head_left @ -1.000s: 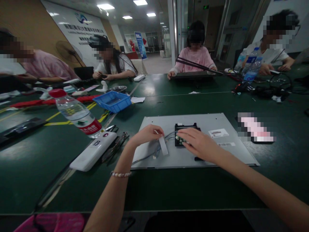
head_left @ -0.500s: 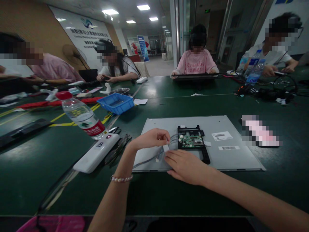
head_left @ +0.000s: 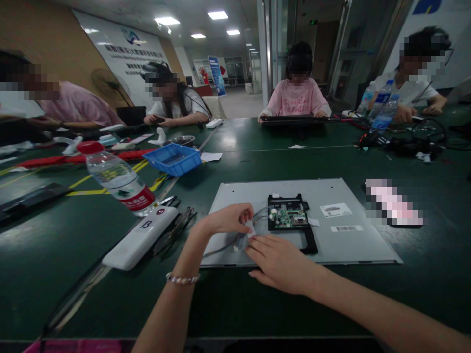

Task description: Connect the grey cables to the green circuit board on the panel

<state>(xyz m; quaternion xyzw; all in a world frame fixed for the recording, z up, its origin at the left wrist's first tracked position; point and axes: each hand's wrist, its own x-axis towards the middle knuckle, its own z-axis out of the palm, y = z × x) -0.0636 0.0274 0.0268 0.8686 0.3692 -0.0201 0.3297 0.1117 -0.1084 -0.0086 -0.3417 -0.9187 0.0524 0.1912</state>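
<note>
A grey flat panel (head_left: 235, 193), which looks like the back of a display, lies on the green table (head_left: 228, 304). On it sit a black plastic frame (head_left: 311, 241) and a green circuit board (head_left: 288, 219), with thin grey cables (head_left: 224, 244) running off to the left. My left hand (head_left: 235, 218) pinches the upper end of a short white strip of tape (head_left: 250, 227) over these cables. Fingers stretched out, my right hand (head_left: 277, 257) rests on the panel, its fingertips at the tape's lower end. Whether they grip the tape is hidden.
Left of the panel are a white power bank (head_left: 142, 238), eyeglasses (head_left: 172, 235), a water bottle (head_left: 121, 184) and a blue tray (head_left: 176, 159). A phone (head_left: 395, 203) lies to the right. Several people sit around the table, one holding a dark panel (head_left: 294, 119).
My left hand has come down slightly toward the right hand, still pinching the tape. My right hand stays nearly in place. The whole view has shifted a little.
</note>
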